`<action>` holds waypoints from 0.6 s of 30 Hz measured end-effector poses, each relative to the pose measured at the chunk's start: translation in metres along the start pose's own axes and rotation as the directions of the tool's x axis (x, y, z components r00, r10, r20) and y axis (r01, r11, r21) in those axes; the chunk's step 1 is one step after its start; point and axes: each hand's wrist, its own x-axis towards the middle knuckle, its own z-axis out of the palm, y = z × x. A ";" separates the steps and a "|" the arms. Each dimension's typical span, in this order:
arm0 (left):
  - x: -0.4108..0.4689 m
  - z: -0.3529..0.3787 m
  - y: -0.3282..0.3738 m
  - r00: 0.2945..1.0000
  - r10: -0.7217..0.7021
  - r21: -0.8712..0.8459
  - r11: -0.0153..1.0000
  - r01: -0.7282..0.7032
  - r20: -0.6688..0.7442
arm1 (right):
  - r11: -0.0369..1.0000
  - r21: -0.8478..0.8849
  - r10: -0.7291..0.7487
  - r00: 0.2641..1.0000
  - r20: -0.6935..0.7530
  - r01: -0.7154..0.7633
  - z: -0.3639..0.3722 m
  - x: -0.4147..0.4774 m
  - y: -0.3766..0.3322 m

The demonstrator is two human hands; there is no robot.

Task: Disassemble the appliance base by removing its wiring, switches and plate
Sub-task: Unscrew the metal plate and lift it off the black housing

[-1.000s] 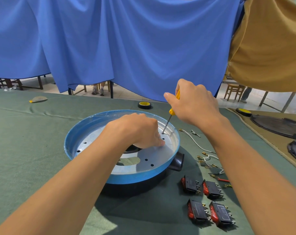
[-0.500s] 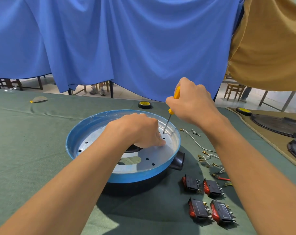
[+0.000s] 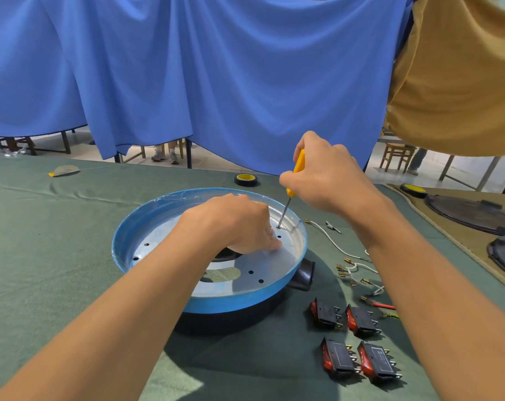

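Note:
The round appliance base (image 3: 147,227), blue-rimmed with a black underside, sits on the green cloth. Inside it lies a silver metal plate (image 3: 262,264) with several holes. My left hand (image 3: 234,224) rests on the plate, fingers curled, fingertips pressing near its right side. My right hand (image 3: 329,178) grips a yellow-handled screwdriver (image 3: 297,169); its tip stands in a hole at the plate's far right. Several red-and-black rocker switches (image 3: 358,340) lie to the right of the base, with loose white and red wires (image 3: 352,264) behind them.
A black tape roll (image 3: 246,179) with a yellow core lies behind the base. Dark round lids (image 3: 473,212) sit on a tan mat at the right. Blue cloth hangs across the back. A yellow-edged scrap (image 3: 64,170) lies far left.
My right hand has turned slightly on the screwdriver handle, with the tip staying in the same hole. My left hand has stayed on the plate.

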 end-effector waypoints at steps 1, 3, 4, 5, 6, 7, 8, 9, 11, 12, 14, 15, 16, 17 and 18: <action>0.000 0.000 0.000 1.000 0.000 -0.002 1.000 0.000 0.001 | 1.000 -0.016 -0.008 1.000 0.002 0.008 0.000 0.000 0.000; 0.000 0.000 0.000 1.000 0.001 -0.005 1.000 -0.001 -0.002 | 0.998 -0.057 -0.010 1.000 -0.020 0.009 0.002 0.000 0.001; 0.001 0.000 0.000 1.000 0.001 -0.003 1.000 -0.001 -0.004 | 0.998 -0.067 -0.002 0.999 -0.038 0.000 0.003 0.001 0.001; 0.001 0.000 0.000 1.000 0.001 -0.001 1.000 -0.001 -0.004 | 0.998 -0.066 0.006 0.999 -0.053 -0.010 0.004 0.001 0.001; 0.001 0.000 0.000 1.000 0.002 0.003 1.000 -0.002 -0.004 | 0.998 -0.058 0.005 0.998 -0.062 -0.008 0.005 0.002 0.002; 0.001 0.001 0.000 1.000 0.004 0.006 1.000 -0.004 -0.004 | 0.999 -0.050 -0.005 0.998 -0.061 0.002 0.005 0.002 0.002; 0.001 0.001 0.000 1.000 0.007 0.007 1.000 -0.007 -0.004 | 0.999 -0.042 -0.010 0.999 -0.052 0.008 0.005 0.003 0.002; 0.001 0.001 0.000 1.000 0.008 0.006 1.000 -0.007 -0.004 | 0.999 -0.031 -0.012 0.999 -0.039 0.011 0.004 0.003 0.002; 0.001 0.001 -0.001 1.000 0.004 0.004 1.000 -0.004 -0.009 | 1.000 -0.018 -0.008 1.000 -0.010 0.008 0.000 0.003 0.003; 0.000 0.001 0.000 1.000 0.002 0.003 1.000 -0.002 -0.010 | 1.000 -0.023 -0.006 1.000 0.001 0.006 -0.001 0.002 0.003; 0.001 0.001 -0.001 1.000 0.000 0.003 1.000 0.000 -0.011 | 0.998 -0.062 -0.005 1.000 -0.007 0.005 -0.001 0.002 0.003; 0.001 0.001 -0.001 1.000 -0.002 0.005 1.000 0.002 -0.012 | 0.996 -0.087 -0.001 1.000 -0.028 -0.002 0.000 0.002 0.003; 0.001 0.001 -0.001 1.000 -0.003 0.009 1.000 0.003 -0.013 | 0.994 -0.107 0.004 0.999 -0.049 -0.010 0.001 0.002 0.003; 0.001 0.001 -0.002 1.000 -0.003 0.012 1.000 0.004 -0.014 | 0.993 -0.116 0.006 0.998 -0.064 -0.013 0.001 0.002 0.003; 0.001 0.002 -0.002 1.000 -0.003 0.014 1.000 0.003 -0.014 | 0.993 -0.114 0.002 0.998 -0.069 -0.010 0.002 0.002 0.003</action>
